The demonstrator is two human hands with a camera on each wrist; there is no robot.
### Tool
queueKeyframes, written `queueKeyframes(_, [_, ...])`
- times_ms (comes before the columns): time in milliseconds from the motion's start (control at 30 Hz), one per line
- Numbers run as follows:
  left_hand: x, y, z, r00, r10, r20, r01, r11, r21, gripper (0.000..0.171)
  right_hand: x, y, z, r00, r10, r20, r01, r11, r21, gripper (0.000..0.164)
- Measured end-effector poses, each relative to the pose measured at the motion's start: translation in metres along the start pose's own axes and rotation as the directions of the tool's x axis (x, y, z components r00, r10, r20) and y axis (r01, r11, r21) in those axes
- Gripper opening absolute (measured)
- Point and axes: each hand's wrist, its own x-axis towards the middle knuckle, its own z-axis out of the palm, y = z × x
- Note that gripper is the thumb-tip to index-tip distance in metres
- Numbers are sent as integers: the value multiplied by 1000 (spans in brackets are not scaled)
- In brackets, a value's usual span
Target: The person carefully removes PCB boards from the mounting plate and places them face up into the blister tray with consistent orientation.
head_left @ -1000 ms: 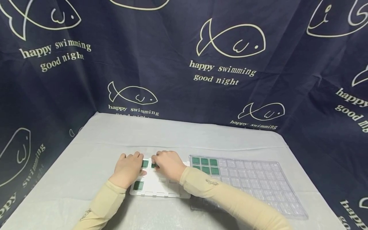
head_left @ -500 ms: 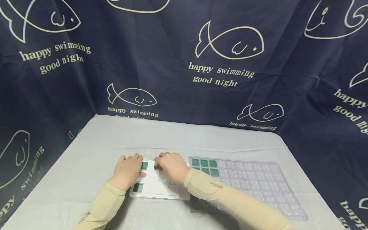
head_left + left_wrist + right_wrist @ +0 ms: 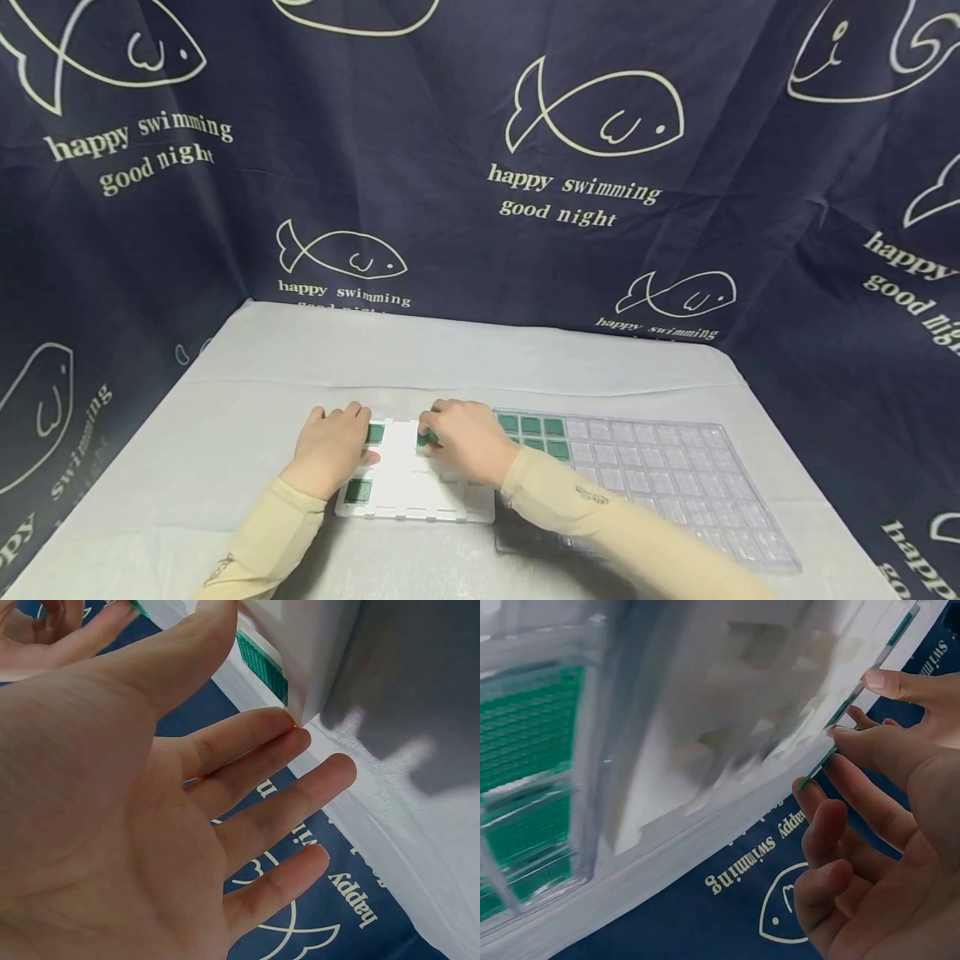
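My right hand pinches a small green square board between thumb and fingers, over the upper middle of a flat white tray. In the right wrist view, this green board shows edge-on as a thin strip at the fingertips. My left hand lies at the white tray's left side, its thumb on the tray's face and fingers nearly straight along the edge. Two similar green boards sit in the tray's left recesses, one at the lower corner, the other partly hidden by my left hand.
A clear plastic compartment tray stands right of the white one, overlapped by my right forearm. Several green boards fill its upper-left pockets. The white-covered table meets a dark blue printed curtain at the back and sides.
My right hand has moved to the right along the white tray's upper part, with the green board still in its pinch. The left hand stays in place.
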Motion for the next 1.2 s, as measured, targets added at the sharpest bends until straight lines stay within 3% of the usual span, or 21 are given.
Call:
queueKeyframes(500, [-1,1,1,1000,12,-16,-12,1000,9,55,-39,20,-5,999,33,-38,-29,995,92,12])
queueKeyframes(767, [0,-1,1,1000,9,-4,-9,1000,10,57,-62,33,-9,995,101,-16,-97,981,166,12])
queueKeyframes(1200, [1,1,-1,1000,7,6,-7,1000,-3,62,-100,57,-6,986,168,-22,-163,975,150,17])
